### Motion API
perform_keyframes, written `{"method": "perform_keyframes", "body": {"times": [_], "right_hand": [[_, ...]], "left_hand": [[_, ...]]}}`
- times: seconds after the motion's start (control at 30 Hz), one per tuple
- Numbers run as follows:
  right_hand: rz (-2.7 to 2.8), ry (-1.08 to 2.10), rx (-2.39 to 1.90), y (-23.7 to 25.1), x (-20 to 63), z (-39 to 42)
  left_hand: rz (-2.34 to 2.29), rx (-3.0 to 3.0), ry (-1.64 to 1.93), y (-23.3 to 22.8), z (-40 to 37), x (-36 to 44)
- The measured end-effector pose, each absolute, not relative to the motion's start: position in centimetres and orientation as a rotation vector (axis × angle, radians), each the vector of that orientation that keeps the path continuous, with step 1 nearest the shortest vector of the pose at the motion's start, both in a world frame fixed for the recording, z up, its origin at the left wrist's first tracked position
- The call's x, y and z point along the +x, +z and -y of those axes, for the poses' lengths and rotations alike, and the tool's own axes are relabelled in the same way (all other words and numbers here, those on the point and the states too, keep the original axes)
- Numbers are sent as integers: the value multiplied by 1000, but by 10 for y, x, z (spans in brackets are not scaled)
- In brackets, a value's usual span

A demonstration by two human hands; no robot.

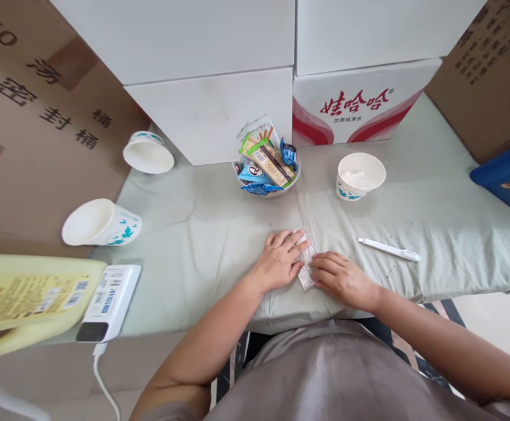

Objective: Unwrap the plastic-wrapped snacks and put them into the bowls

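Note:
A small strip of clear bubble wrap (308, 270) lies on the cloth near the front edge. My left hand (277, 263) reaches over it from the left, fingers bent across its top and thumb against its side. From the right, my right hand (344, 279) has its curled fingers against the strip's edge, with the fingertips partly hidden. To the right of my hands lies a white utility knife (388, 249). Beyond it stands a paper bowl (354, 192) with some clear plastic inside. A clear bowl (276, 193) of wrapped snacks (267, 158) sits straight ahead.
White cartons (211, 117) are stacked along the back. On the left, two paper bowls (125, 225) lie tipped over, near a yellow jug (27, 292) and a white power bank (117, 292) with a cable. A blue packet (506, 175) is at the right.

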State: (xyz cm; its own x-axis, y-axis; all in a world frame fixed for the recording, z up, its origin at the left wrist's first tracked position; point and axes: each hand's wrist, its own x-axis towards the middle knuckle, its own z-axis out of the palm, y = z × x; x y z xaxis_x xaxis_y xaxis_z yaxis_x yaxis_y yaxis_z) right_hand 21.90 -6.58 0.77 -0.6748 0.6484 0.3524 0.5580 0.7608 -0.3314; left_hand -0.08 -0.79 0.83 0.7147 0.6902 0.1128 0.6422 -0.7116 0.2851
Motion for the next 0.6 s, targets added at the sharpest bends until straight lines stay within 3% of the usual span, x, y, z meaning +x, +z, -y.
{"method": "perform_keyframes", "body": {"times": [0.27, 0.6], "right_hand": [[2569, 281, -840, 22, 213, 54], [2533, 247, -1601, 24, 190, -6]], "left_hand": [[-901, 2623, 312, 7, 5, -5], [-1009, 2487, 655, -12, -5, -11]]}}
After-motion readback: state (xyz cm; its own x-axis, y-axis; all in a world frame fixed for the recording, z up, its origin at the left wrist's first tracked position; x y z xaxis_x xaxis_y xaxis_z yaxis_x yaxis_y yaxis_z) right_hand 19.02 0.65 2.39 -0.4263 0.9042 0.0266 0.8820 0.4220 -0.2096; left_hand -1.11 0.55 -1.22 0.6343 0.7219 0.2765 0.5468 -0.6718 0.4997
